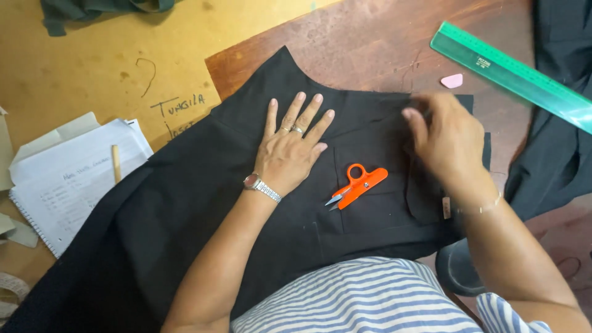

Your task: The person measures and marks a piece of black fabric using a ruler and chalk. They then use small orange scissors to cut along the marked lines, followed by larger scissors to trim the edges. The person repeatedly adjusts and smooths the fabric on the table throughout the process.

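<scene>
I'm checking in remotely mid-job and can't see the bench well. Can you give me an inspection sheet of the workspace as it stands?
Surface: worn wooden table, brown at right, yellowish at left with handwriting on it.
Job's things: black fabric panel spread flat; orange thread snips lying on it; green translucent plastic ruler and pink tailor's chalk beside it.
Clutter: spiral notebook with loose papers, a wooden pencil, green cloth at the top edge, measuring tape at lower left.
Grippers: left hand pressed flat on the fabric, fingers spread; right hand blurred, at the fabric's right part.
Cables: nothing seen.
Surroundings: more dark fabric at right.
</scene>
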